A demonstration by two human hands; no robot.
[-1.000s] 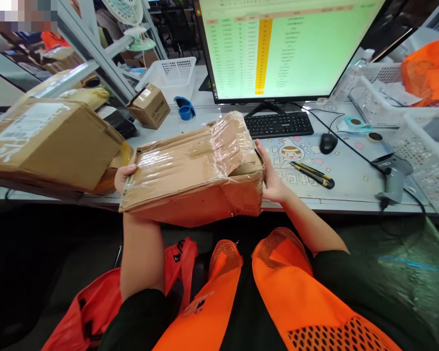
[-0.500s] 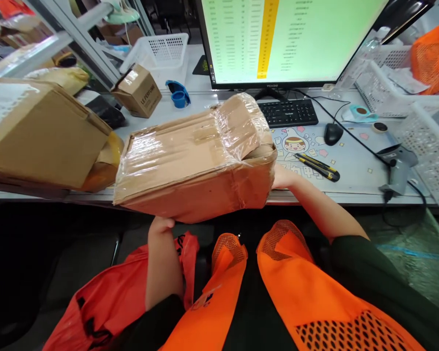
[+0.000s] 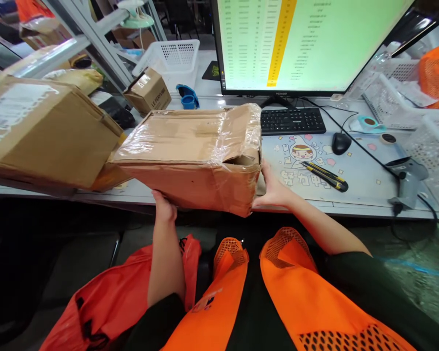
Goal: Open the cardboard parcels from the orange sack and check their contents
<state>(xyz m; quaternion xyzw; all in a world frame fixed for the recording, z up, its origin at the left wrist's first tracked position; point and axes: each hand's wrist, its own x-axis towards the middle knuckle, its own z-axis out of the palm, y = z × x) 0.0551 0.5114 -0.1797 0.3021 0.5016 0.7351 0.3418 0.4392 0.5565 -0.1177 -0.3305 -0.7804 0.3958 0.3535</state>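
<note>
- Since half a second ago the tape-wrapped brown cardboard box point(image 3: 190, 151) has levelled out: its top, then tipped towards the camera, now lies nearly flat, and the long front face shows.
- The left hand point(image 3: 164, 207), on the box's left end a second ago, is now under the lower front edge, left of the middle.
- Left hand: curled up against the underside, bearing the box; fingertips are hidden beneath it.
- Right hand point(image 3: 272, 187): palm pressed to the box's right end at the lower corner, fingers partly behind the cardboard, gripping the box.
- The box is held between both hands, above the near edge of the grey desk point(image 3: 351, 202); whether it touches the desk I cannot tell.
- Clear tape wrinkles over the box's right end, where a flap gapes slightly.
- Left of the left hand: a larger brown cardboard carton with a white label point(image 3: 47, 131), close beside the held box.
- Beyond the left hand: a small brown carton with printed lettering point(image 3: 149, 91), a blue tape dispenser point(image 3: 186, 97) and a white perforated plastic basket point(image 3: 171, 56).
- Just right of the right hand: a yellow-and-black utility knife point(image 3: 325, 175) on a cartoon-printed desk mat point(image 3: 300, 151).
- Beyond the right hand: a black keyboard point(image 3: 292, 121), a black mouse point(image 3: 341, 143) and a monitor showing a green spreadsheet point(image 3: 307, 44).
- Far right: a grey handheld barcode scanner point(image 3: 408, 175).
- Below both hands: an orange mesh vest point(image 3: 289, 292).
</note>
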